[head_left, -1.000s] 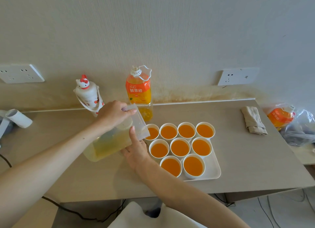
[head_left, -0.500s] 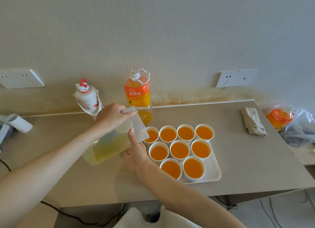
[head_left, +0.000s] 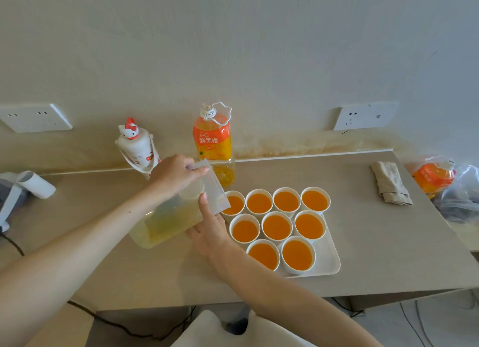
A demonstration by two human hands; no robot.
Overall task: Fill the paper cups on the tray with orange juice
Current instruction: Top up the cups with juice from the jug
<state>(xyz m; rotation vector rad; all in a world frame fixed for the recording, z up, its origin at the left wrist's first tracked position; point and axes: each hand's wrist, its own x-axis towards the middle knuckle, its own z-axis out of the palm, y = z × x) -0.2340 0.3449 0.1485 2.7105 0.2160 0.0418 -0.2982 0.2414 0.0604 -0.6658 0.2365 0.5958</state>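
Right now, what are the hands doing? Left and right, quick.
left hand: closed, gripping the top of the tilted clear pitcher.
right hand: open, thumb pressed straight against the pitcher's lid.

Orange juice bottle (head_left: pixel 213 149), standing by the wall, orange label (head_left: pixel 212 139):
- Three large white characters in one horizontal row: 鲜果橙.
- Directly above the row, a small white brand mark, unreadable at this size.
- Below the row, a line of fine print, illegible.

Second bottle (head_left: pixel 433 176), inside the clear plastic bag (head_left: pixel 464 196) at far right of view:
- Orange label with white characters, blurred, probably the same three.

White cartoon-cat flask (head_left: pixel 137 149), left of the juice bottle:
- Short lines of dark print and red motifs on the body, too small to read.
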